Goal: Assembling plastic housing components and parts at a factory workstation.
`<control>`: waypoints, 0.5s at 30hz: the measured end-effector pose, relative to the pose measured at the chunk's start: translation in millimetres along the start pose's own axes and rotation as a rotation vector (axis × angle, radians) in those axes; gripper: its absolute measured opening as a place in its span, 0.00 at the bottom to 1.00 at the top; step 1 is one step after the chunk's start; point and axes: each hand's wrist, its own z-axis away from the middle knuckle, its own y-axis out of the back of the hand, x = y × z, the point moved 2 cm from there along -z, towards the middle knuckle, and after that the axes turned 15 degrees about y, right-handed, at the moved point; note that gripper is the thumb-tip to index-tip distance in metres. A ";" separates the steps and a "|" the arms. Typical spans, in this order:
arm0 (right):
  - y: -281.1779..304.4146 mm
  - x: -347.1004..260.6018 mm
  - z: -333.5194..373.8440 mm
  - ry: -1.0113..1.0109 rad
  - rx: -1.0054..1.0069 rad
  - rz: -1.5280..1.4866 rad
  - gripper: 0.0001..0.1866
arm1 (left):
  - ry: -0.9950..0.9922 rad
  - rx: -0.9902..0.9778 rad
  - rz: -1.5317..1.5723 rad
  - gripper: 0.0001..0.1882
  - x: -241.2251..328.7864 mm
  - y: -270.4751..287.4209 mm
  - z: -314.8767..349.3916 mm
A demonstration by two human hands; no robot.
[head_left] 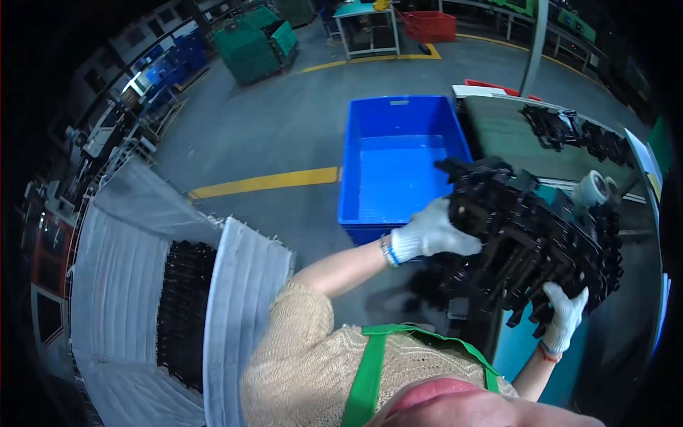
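Between my two gloved hands is a large stack of black moulded parts (512, 228), packed side by side. My left hand (437, 235), in a white knit glove, grips the stack's left end, thumb pressed along its near side. The right hand (565, 317), gloved the same way, is closed around the near right edge; part of its fingers is hidden by the parts. The stack is at the near edge of a green-topped work table (498, 124). Just left of the stack stands a blue plastic bin (402, 178), with nothing visible inside.
More black parts (562, 128) lie at the table's far side, near white rolls (590, 191). On my left, a grey fabric-lined container (117, 285) holds several rows of black parts. A metal post (535, 50) rises behind the table. Farther off stand a green cart (252, 46) and red crate (430, 26).
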 end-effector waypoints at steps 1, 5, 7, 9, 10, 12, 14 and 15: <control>-14.7 -4.0 3.3 0.024 -0.175 0.055 0.30 | 0.122 0.046 0.001 0.29 -6.3 11.3 31.5; -80.6 1.5 52.8 -0.016 -0.371 0.202 0.55 | 0.067 0.269 0.061 0.33 -77.4 59.2 143.6; -122.6 -10.6 84.4 0.027 -0.531 0.363 0.62 | 0.012 0.378 0.201 0.36 -99.0 68.5 209.5; -172.8 -36.2 117.6 0.045 -0.705 0.299 0.62 | -0.024 0.489 0.224 0.40 -133.4 83.1 277.6; -195.9 -54.0 136.9 0.032 -0.796 0.223 0.58 | -0.098 0.446 0.373 0.41 -129.3 80.6 309.6; -219.2 -12.9 166.1 0.109 -0.699 0.106 0.42 | -0.182 0.447 0.363 0.40 -144.5 92.9 344.1; -253.3 -48.3 188.3 -0.006 -0.935 -0.076 0.33 | 0.082 0.639 0.246 0.38 -171.2 102.8 384.8; -257.8 -42.7 188.3 -0.024 -0.941 -0.133 0.30 | 0.221 0.665 0.239 0.35 -167.1 101.9 394.7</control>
